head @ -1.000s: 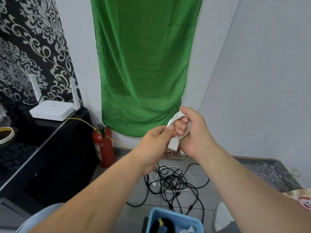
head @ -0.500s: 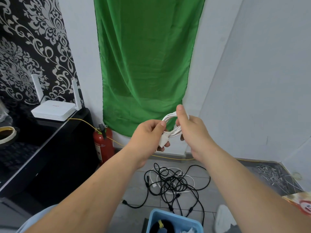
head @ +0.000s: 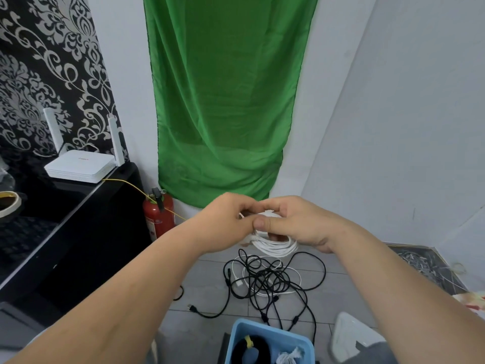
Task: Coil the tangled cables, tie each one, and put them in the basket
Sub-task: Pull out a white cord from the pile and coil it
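Pale white walls [head: 406,114] meet in a corner, and a long green cloth [head: 225,101] hangs down the far one almost to the floor. Black wallpaper [head: 47,61] with a silver floral pattern covers the wall on the left. The floor [head: 210,282] is laid with grey tiles, and a dark mat [head: 425,264] strewn with pale scraps lies against the right-hand wall. A glossy black worktop [head: 65,219] runs along the left side and carries a white router [head: 78,166] with two upright antennas. A thin yellow wire [head: 126,183] leads from the router over the worktop's edge. A red fire extinguisher [head: 158,216] stands on the floor between the worktop and the cloth. A tangle of black and white cables [head: 267,282] lies loose on the tiles in the middle, just beyond a blue basket [head: 241,329] at the bottom edge. The basket holds a black coil [head: 252,350] with a yellow tie and a small white bundle [head: 288,357]. Above the tangle, both hands hold a white cable coil [head: 275,245] in the air. The left hand [head: 223,222] has a closed grip, its curled fingers pinching the coil's top. The right hand [head: 296,222] grips the same coil with its thumb laid across the front and its fingers curled behind. A roll of tape [head: 8,206] sits at the worktop's left edge.
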`<move>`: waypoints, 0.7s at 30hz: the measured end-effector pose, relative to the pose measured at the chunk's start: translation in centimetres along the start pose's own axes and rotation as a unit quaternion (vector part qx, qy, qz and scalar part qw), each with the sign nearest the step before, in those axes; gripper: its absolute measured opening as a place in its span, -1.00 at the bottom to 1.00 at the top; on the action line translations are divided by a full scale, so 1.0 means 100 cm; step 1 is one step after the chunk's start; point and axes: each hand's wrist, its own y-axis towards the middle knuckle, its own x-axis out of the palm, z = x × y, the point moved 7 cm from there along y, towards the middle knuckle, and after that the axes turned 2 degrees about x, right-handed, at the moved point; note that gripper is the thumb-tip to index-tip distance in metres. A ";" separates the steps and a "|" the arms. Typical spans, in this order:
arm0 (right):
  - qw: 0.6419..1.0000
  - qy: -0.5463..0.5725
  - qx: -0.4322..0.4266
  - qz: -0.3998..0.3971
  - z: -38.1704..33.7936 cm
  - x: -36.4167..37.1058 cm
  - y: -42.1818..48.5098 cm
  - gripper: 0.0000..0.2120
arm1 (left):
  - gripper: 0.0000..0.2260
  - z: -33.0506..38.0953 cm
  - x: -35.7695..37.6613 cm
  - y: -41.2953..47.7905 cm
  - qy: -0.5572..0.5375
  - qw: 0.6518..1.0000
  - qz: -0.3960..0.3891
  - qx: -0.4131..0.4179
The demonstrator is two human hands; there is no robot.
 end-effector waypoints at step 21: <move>0.952 0.272 0.095 0.101 0.012 -0.005 0.000 -0.74 | -0.74 -0.010 -0.017 -0.005 -0.195 0.978 0.068 -0.011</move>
